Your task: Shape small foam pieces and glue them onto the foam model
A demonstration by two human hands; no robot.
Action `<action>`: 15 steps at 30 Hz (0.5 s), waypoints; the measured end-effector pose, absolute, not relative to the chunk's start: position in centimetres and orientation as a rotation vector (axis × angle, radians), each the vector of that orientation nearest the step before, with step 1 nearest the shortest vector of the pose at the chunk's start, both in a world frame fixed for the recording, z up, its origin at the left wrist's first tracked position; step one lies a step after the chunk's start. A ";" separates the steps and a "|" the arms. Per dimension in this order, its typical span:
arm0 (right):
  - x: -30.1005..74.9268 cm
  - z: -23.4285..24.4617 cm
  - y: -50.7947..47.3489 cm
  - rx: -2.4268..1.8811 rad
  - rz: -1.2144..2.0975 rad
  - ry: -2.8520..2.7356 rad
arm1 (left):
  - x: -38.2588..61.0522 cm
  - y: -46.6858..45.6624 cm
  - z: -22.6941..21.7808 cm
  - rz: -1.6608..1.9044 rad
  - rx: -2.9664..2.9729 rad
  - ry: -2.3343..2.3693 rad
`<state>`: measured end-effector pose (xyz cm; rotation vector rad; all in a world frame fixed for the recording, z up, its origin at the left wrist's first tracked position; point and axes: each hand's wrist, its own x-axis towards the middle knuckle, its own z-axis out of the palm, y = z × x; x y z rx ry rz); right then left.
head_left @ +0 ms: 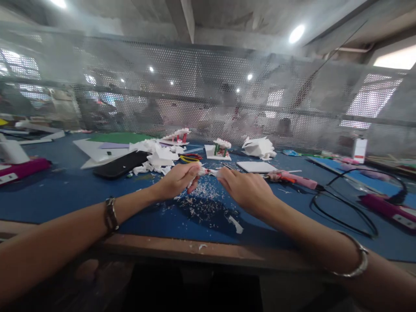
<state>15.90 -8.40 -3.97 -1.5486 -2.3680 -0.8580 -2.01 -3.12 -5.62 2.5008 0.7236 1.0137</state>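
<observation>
My left hand (180, 180) is closed around a small white piece with red bits (205, 171), mostly hidden by the fingers. From the right, my right hand (245, 190) pinches a scrap of white paper or tissue (213, 172) against the tip of that piece. Both hands hang just above the blue tabletop (143, 221). White crumbs and shavings (203, 203) are scattered on it beneath them. Just beyond the hands stand a small model with green posts on a white base (222, 149) and a pair of yellow-handled pliers or scissors (190, 158).
Left of the hands are a black phone-like slab (121, 165) and crumpled white paper (159, 154). To the right are a white pad (255, 167), a pink glue gun (297, 179) with a looping black cable (347, 208), and a magenta power strip (388, 212). A perforated metal screen (201, 95) stands behind.
</observation>
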 end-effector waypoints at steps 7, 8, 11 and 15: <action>15.8 -3.9 -8.5 -1.425 -0.879 -2.382 | -2.0 -2.9 -5.8 1.025 2.376 0.669; 15.8 -3.9 -8.4 -1.494 -0.873 -2.382 | -2.0 -2.8 -5.8 1.020 2.370 0.669; 16.0 -3.9 -8.2 -1.618 -0.863 -2.327 | -2.1 -2.7 -5.8 1.024 2.346 0.665; 16.0 -3.8 -8.2 -1.430 -0.868 -2.319 | -2.0 -2.8 -5.6 1.007 2.355 0.633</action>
